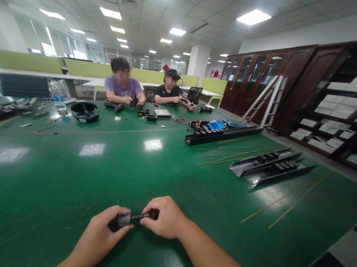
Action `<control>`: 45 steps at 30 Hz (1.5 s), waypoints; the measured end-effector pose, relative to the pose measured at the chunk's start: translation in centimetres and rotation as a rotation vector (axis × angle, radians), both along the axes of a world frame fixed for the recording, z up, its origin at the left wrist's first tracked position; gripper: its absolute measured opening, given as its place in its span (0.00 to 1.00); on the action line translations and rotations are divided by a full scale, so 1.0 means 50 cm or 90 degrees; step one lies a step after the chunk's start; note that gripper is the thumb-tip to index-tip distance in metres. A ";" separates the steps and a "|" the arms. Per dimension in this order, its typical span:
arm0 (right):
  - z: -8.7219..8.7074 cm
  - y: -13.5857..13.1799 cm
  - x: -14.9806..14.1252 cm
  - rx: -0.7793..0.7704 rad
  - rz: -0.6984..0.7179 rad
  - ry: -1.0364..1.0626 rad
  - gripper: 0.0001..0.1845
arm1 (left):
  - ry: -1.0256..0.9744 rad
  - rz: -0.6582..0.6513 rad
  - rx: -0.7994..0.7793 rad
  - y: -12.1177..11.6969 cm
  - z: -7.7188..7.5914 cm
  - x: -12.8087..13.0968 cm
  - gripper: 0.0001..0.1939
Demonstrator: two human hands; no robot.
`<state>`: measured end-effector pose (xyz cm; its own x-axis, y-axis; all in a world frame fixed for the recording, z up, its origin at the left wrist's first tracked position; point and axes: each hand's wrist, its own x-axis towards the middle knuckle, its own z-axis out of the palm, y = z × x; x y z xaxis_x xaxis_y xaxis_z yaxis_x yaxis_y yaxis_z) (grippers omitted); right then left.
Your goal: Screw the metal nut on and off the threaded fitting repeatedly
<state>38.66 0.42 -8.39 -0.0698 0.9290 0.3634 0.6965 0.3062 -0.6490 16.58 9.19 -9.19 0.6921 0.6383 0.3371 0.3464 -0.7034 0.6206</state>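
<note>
Low over the front of the green table, my left hand (103,234) is closed round the thick end of a short black cylinder with a grey band (124,220), which looks like a small flashlight. My right hand (161,216) pinches its thinner, dark end (143,217) between thumb and fingers. The cylinder lies roughly level between both hands. Fingers cover parts of it, so its exact kind is unclear.
Black metal channels (261,169) and thin brown rods (284,206) lie on the right of the green table (66,179). A black headset (84,112) stands at left. Two people (121,84) handle small parts across the table. A white stepladder (268,100) stands behind.
</note>
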 end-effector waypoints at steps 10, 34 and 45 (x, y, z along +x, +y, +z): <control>-0.005 0.002 0.002 -0.010 -0.013 -0.002 0.07 | -0.005 0.007 0.001 0.000 0.008 0.000 0.11; 0.001 0.000 0.014 -0.021 -0.016 0.001 0.08 | -0.003 0.020 0.002 -0.001 0.022 0.001 0.11; 0.000 0.001 0.019 -0.027 -0.009 0.003 0.07 | -0.008 0.025 -0.003 0.004 0.011 -0.005 0.12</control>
<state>39.60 0.46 -8.40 -0.0549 0.9446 0.3235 0.6969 0.2683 -0.6651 16.35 9.40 -8.62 0.6623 0.6667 0.3419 0.3661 -0.6861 0.6287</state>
